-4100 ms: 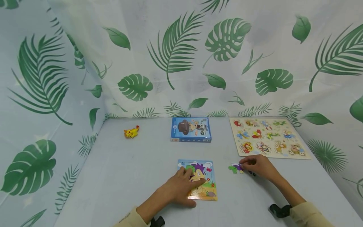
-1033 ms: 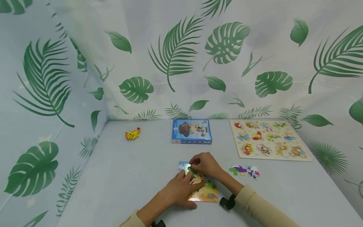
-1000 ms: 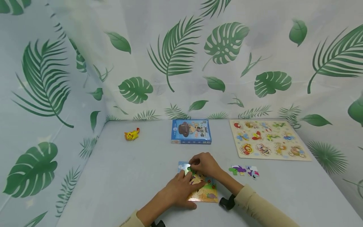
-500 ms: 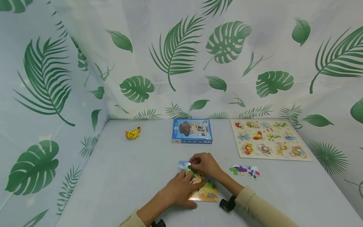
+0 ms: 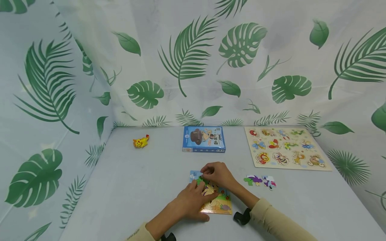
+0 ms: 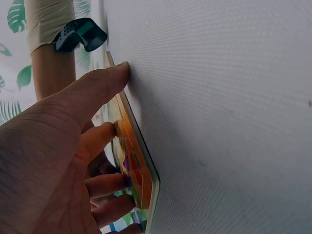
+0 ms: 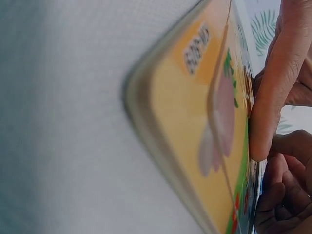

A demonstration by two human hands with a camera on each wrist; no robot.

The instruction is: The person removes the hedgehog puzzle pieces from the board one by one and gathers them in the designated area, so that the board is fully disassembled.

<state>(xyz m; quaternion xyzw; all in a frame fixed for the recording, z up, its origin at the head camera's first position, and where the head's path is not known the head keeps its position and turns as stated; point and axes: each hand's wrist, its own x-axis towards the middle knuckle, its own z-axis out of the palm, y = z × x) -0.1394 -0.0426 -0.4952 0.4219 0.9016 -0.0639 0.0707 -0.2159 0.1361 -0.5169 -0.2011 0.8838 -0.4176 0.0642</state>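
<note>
A small jigsaw puzzle [image 5: 224, 208] with a cartoon picture lies on the table in front of me. My left hand [image 5: 191, 201] rests across it with fingers spread; in the left wrist view the thumb [image 6: 109, 78] reaches past the board's near edge. At the far edge, my right hand [image 5: 219, 175] pinches at a blue puzzle piece [image 5: 195, 174] in the upper left; its fingers hide most of the contact. Close by in the right wrist view are the curled right fingers [image 7: 280, 200]. Two loose pieces, one purple-green [image 5: 253, 180] and one purple-white [image 5: 269, 182], lie right of the puzzle.
A blue game box [image 5: 204, 139] lies flat behind the puzzle. Toward the back right is a wooden insect puzzle board [image 5: 287, 149]. A yellow toy figure [image 5: 140, 142] sits at the back left. Leaf-print cloth [image 5: 187, 110] hangs behind the table.
The right hand has moved left from the loose pieces to the puzzle's far edge. Over the last second, the blue piece's glare has faded as its tilt shifted slightly. The left hand stays put.
</note>
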